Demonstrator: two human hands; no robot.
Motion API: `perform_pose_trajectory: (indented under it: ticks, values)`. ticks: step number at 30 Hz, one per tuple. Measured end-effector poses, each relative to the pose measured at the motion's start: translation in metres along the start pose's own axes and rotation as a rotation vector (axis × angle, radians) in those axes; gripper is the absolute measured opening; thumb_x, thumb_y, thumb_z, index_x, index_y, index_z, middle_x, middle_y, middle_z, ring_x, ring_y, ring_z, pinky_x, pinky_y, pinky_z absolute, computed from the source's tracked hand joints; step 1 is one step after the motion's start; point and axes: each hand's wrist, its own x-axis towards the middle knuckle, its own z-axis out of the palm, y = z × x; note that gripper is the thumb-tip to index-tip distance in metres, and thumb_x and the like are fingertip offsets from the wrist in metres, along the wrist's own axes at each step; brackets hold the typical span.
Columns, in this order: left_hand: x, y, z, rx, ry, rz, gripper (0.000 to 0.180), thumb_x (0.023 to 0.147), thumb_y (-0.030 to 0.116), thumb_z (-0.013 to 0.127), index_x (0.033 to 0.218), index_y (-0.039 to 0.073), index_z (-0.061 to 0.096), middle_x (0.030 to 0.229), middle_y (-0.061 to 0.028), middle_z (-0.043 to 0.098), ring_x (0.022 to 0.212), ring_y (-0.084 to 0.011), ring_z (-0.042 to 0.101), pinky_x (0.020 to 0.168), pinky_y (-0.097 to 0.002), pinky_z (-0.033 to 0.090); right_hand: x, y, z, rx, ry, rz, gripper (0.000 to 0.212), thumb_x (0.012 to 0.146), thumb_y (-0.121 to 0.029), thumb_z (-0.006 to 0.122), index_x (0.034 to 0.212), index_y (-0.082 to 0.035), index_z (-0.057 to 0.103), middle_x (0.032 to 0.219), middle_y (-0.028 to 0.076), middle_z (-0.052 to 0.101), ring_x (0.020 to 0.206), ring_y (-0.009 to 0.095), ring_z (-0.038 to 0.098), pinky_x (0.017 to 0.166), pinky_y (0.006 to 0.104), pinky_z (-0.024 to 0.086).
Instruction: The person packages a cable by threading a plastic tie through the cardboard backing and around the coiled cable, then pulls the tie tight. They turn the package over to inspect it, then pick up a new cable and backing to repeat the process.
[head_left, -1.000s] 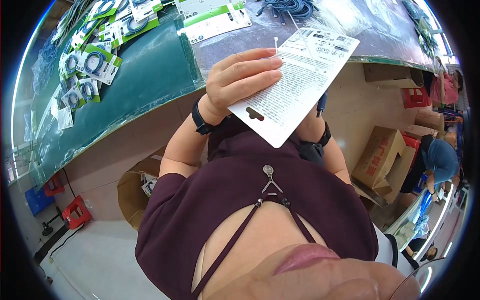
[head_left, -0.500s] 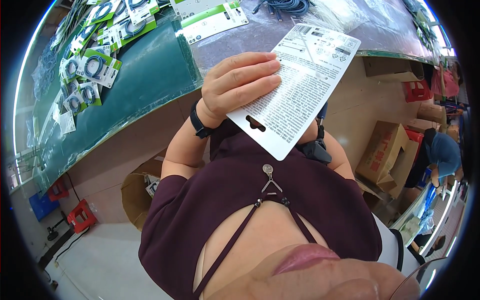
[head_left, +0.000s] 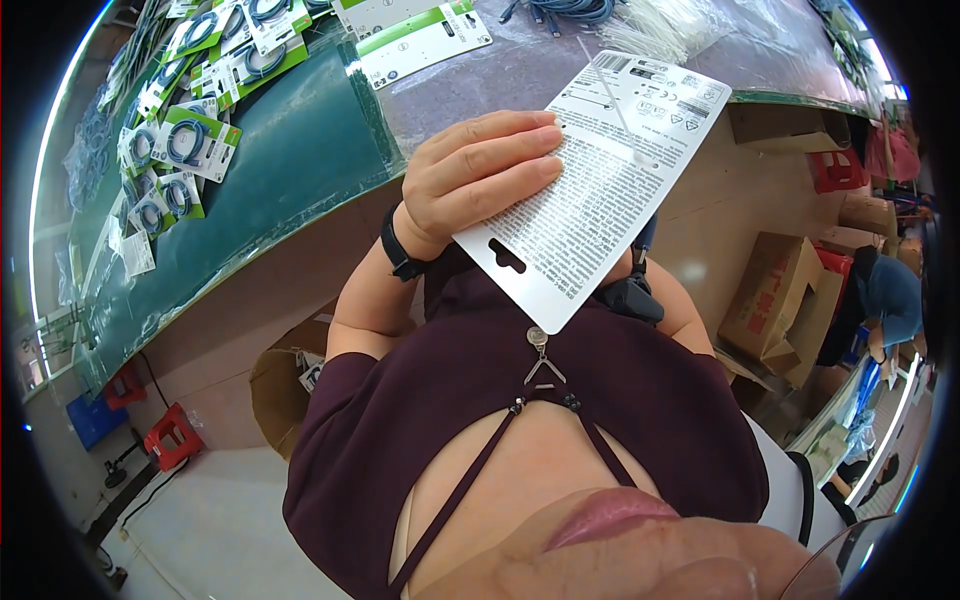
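My left hand (head_left: 487,178) grips the left edge of a white packaging card (head_left: 625,195), with several fingers flat on its printed face and the thumb out of sight beneath. The card is tilted, and its hang hole (head_left: 507,255) points toward my chest. A thin clear plastic strip (head_left: 615,100), like a cable tie, lies across the card's upper part. My right forearm (head_left: 680,307) comes up behind the card, with a dark band at the wrist. The card hides the fingers of my right hand, so their hold cannot be seen.
On the green-topped table (head_left: 290,170) are several carded blue cables (head_left: 187,140) at left. Beyond the card lie flat white-and-green cards (head_left: 425,45), a bundle of blue cables (head_left: 565,12) and clear ties (head_left: 665,28). Cardboard boxes (head_left: 765,300) and another person (head_left: 890,295) are at right.
The card has shifted slightly to the right and nearer my chest. My left hand keeps its grip. The clear strip's far end now stands out past the card's far edge.
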Motion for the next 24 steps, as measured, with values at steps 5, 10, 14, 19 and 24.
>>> perform_pose_trajectory:
  ticks: [5,10,14,19,24]
  values:
    - [-0.007,-0.007,0.004,-0.071,-0.023,0.005,0.033,0.076,0.008,0.073,0.103,-0.005,0.059,0.104,-0.0207,0.065,0.095,-0.0401,0.066,0.079,-0.0416,0.058,0.041,0.004,0.002,0.309,0.027,-0.031,0.029,0.098,-0.025,0.048,0.118,-0.005,0.049,0.113,0.012,0.057,0.104,0.021,0.057,0.087,0.0329,0.051]
    - [-0.013,-0.006,0.011,-0.106,0.125,-0.105,0.028,0.076,0.006,0.073,0.101,0.000,0.064,0.099,-0.0158,0.068,0.094,-0.0309,0.068,0.077,-0.0340,0.058,0.056,0.008,0.005,0.550,0.046,-0.049,0.026,0.096,-0.024,0.051,0.113,-0.005,0.053,0.108,0.012,0.060,0.101,0.022,0.058,0.086,0.0341,0.051]
    - [-0.022,-0.006,0.013,0.058,0.167,-0.304,0.024,0.078,0.001,0.072,0.100,-0.001,0.063,0.095,-0.0131,0.068,0.087,-0.0236,0.069,0.069,-0.0298,0.057,0.046,-0.005,0.000,0.521,-0.157,-0.271,0.020,0.096,-0.019,0.053,0.107,-0.003,0.056,0.102,0.011,0.062,0.095,0.020,0.061,0.079,0.0321,0.052]
    - [-0.029,-0.001,0.034,-0.354,0.527,-0.935,0.025,0.079,-0.003,0.071,0.102,0.001,0.063,0.093,-0.0067,0.068,0.078,-0.0132,0.065,0.064,-0.0254,0.053,0.040,-0.033,0.024,-0.500,-0.080,-0.864,0.012,0.091,-0.004,0.058,0.104,-0.004,0.056,0.101,0.010,0.062,0.085,0.018,0.060,0.074,0.0333,0.050]
    - [-0.032,-0.009,0.041,-0.584,0.675,-0.947,0.032,0.079,-0.004,0.071,0.108,0.003,0.061,0.097,-0.0034,0.066,0.083,-0.0110,0.063,0.071,-0.0243,0.051,0.048,-0.042,0.048,-1.276,0.216,-1.134,0.015,0.084,0.001,0.066,0.097,-0.003,0.061,0.090,0.005,0.064,0.070,0.013,0.060,0.063,0.0236,0.049]
